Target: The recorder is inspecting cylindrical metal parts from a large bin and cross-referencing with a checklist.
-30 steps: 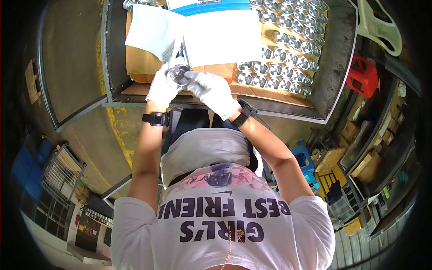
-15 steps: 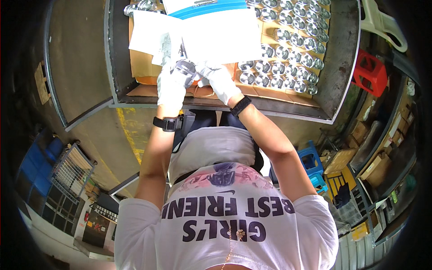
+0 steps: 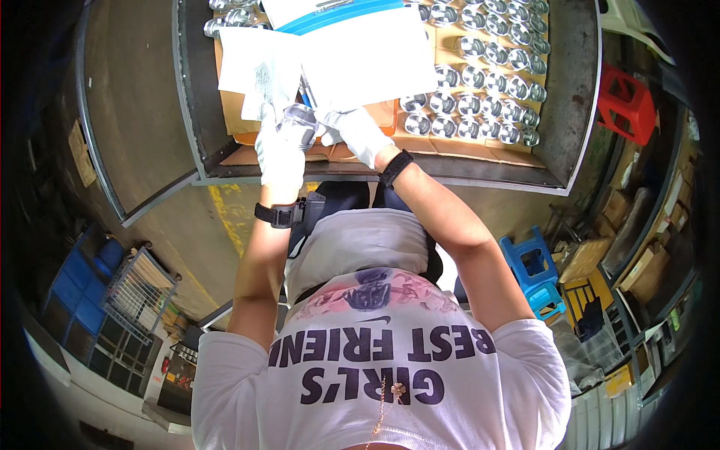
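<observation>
A shiny metal piston (image 3: 300,124) sits in my white-gloved left hand (image 3: 276,154), its fingers closed around the side. Close to the piston's right side is my right hand (image 3: 356,133), also gloved in white, with curled fingers. Whatever those fingers hold, if anything, is hidden. A slim blue and dark pen-like thing (image 3: 305,91) lies over the white papers (image 3: 367,60) just beyond the piston; whether a hand touches it I cannot tell. Several rows of similar pistons (image 3: 469,105) stand on cardboard to the right.
A dark metal-rimmed tray table (image 3: 559,112) surrounds the work. More pistons (image 3: 236,16) lie at its far left. A blue-edged folder (image 3: 341,16) rests beyond the papers. Red (image 3: 626,105) and blue stools (image 3: 529,262) stand to the right, a wire cart (image 3: 139,289) to the left.
My left hand and the piston have shifted slightly left and nearer to me, and the piston has turned in the grip. A wider gap separates it from my right hand.
</observation>
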The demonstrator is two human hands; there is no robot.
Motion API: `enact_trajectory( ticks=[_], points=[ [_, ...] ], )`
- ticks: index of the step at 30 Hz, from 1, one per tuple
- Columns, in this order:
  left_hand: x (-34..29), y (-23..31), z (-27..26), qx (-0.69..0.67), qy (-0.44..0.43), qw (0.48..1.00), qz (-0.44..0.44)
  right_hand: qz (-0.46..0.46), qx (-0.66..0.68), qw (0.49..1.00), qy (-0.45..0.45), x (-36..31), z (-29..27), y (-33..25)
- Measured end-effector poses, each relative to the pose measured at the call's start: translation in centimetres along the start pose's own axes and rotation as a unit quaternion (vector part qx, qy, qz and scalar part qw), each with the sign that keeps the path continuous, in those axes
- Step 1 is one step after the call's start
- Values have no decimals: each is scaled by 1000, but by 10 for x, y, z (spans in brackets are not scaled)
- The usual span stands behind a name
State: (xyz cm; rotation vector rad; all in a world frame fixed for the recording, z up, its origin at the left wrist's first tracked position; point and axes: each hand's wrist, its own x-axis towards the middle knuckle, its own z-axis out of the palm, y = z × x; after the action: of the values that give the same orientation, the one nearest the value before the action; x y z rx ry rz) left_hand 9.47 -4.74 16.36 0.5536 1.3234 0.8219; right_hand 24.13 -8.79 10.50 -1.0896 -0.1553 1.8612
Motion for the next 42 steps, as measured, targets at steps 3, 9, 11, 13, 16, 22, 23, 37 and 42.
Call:
enact_trajectory(
  ticks=[3,9,11,13,16,22,23,37,42],
  points=[
    [-1,-1,-3,94,-3,995,39,6,17,1000,7,2,1,3],
    [8,-9,-15,61,5,998,18,38,14,999,-9,9,-3,13],
    [9,-12,-18,87,-1,996,36,35,-5,999,-15,11,-4,16],
    [10,-12,-19,83,2,996,33,35,-12,999,-18,13,-5,18],
    [13,-12,-19,13,23,1000,-9,40,-17,999,-11,14,-5,18],
    [17,-9,-19,-75,46,995,-47,43,3,999,-4,17,-1,16],
    [17,-8,-19,-73,41,995,-45,37,13,999,1,18,0,16],
    [21,-2,-15,-31,91,994,-44,41,25,999,4,23,3,20],
    [32,4,-23,12,60,996,-63,39,19,999,-14,25,2,22]
  ],
)
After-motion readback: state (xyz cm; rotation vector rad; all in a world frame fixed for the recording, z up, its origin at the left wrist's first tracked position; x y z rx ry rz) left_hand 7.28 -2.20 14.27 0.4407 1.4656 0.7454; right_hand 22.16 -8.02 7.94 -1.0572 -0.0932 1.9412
